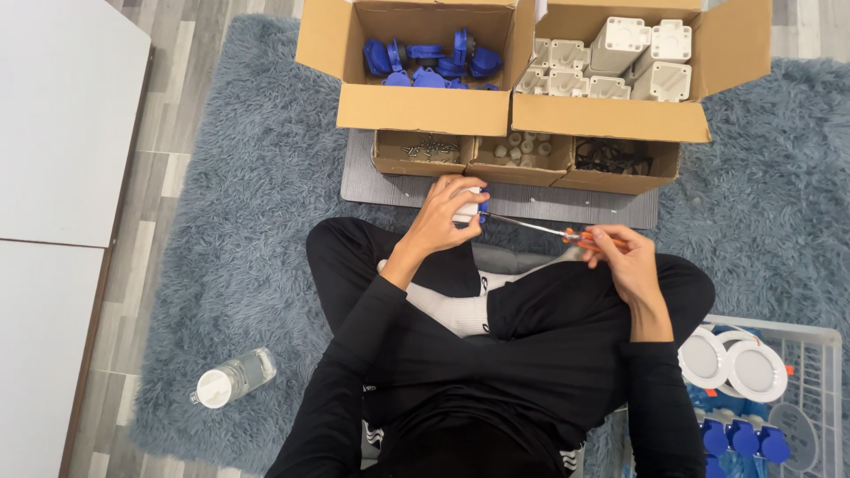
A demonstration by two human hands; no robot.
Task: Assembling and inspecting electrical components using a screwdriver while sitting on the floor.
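Water bottle [232, 377]: lies on its side at the left edge of the grey rug [257, 221], well apart from the work.
Left box [425, 66]: open cardboard, holds blue plastic covers [434, 62], at the far edge of the rug.
Small trays [527, 161]: three low cardboard trays on a grey mat [390, 188], with screws, small white pieces and black rings.
Left hand [443, 217]: fingers curled tight around a small white and blue part [469, 209], held just over the near edge of the mat.
Screwdriver [531, 226]: thin metal shaft, orange handle, tip touching the part.
Right hand [624, 257]: closed around the orange handle, above the right knee.
Right box [620, 62]: open, holds white plastic housings [620, 53].
Basket [819, 372]: white wire, at the right near edge, with round white lids and blue pieces.
Step in hand: likely driving a screw into the part.
Next move: probably calls for a steady grip and the tip kept seated while turning.
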